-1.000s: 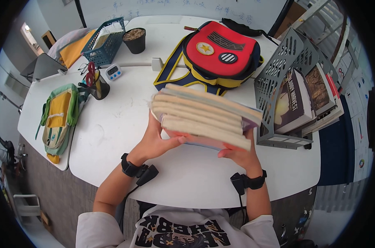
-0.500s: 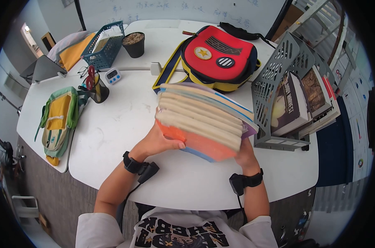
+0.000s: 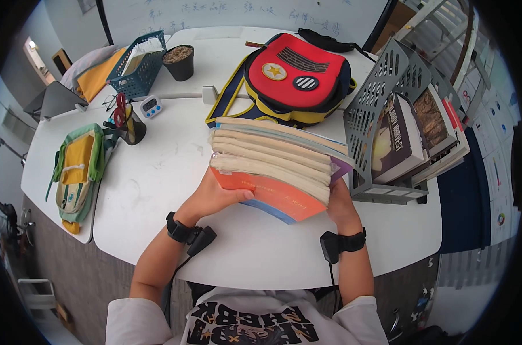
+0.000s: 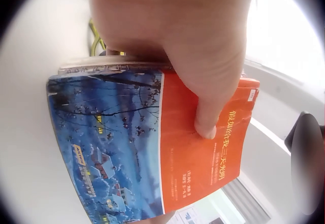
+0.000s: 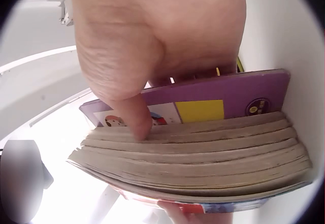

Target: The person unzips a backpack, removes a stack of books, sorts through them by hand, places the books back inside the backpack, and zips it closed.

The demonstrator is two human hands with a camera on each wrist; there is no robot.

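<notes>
White table [image 3: 157, 190]. Red backpack [image 3: 298, 77] lies at the far side. Grey mesh file rack [image 3: 382, 98] to the right holds leaning books [image 3: 396, 144]. At the left: green-yellow bag [image 3: 77, 167], black pen cup [image 3: 131, 127], digital timer [image 3: 150, 105], teal basket [image 3: 135, 69], dark pot [image 3: 179, 62].

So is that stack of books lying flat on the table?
No, tipped up: both hands hold the stack of books, page edges facing up.

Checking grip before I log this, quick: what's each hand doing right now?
Left hand: grips the stack of books, thumb on the orange cover.
Right hand: grips the same stack from the other side.
</notes>
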